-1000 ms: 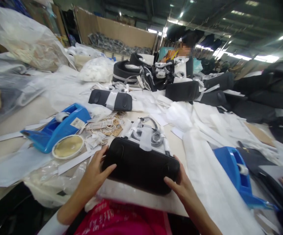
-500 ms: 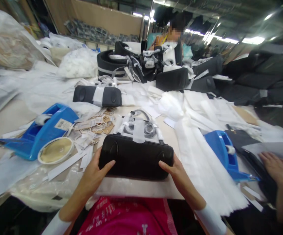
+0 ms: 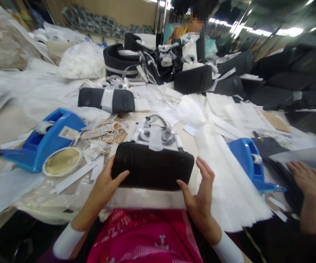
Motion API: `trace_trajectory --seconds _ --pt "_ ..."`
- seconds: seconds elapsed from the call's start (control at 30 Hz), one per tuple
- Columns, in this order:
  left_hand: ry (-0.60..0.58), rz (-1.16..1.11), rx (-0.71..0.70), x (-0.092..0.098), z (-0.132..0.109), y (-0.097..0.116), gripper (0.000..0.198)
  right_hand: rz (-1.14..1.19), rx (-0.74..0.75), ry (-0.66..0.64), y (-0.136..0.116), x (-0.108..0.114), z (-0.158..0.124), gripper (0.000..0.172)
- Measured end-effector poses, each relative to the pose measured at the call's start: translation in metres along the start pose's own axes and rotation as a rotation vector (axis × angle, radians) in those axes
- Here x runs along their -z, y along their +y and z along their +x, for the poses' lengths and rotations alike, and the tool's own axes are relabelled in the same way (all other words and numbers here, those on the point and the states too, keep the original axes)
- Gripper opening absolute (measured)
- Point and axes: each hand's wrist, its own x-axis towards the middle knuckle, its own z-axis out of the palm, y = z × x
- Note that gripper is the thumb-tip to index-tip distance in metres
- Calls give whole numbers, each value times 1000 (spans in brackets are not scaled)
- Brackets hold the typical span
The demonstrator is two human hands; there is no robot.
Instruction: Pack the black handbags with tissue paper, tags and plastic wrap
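A black handbag lies flat on the table's near edge, its wrapped handles pointing away from me. My left hand grips the bag's left end, thumb on top. My right hand hovers at the bag's right end with fingers spread and thumb near the lower corner, holding nothing. A strip of white paper lies under the bag by my body.
A blue tape dispenser and a round lid sit at left, with loose tags beside them. Another blue dispenser stands at right, near a co-worker's hand. More black bags and white wrapping sheets cover the table; a person sits across.
My right hand has let go of the bag's right end and opened its fingers. The view has tilted down slightly. The left hand keeps its grip.
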Motion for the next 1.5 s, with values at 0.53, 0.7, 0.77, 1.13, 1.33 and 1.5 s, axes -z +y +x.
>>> trace_trajectory --seconds 0.53,0.7,0.77,1.13,1.33,1.5 --pt "95 -238 14 -12 1 7 64 -14 586 -527 -15 -68 -67 33" --pt "112 -285 81 -15 2 12 71 54 493 -461 -9 -60 -62 28" --pt "111 -309 97 -15 2 14 73 58 485 -452 -6 -52 -59 27" --pt "90 -208 72 -14 -1 9 66 -2 520 -548 -5 -20 -46 35" --pt "179 115 -158 16 16 23 61 138 329 -397 -16 23 8 39" --pt "82 339 -456 22 68 67 42 132 -163 -150 -8 27 84 25"
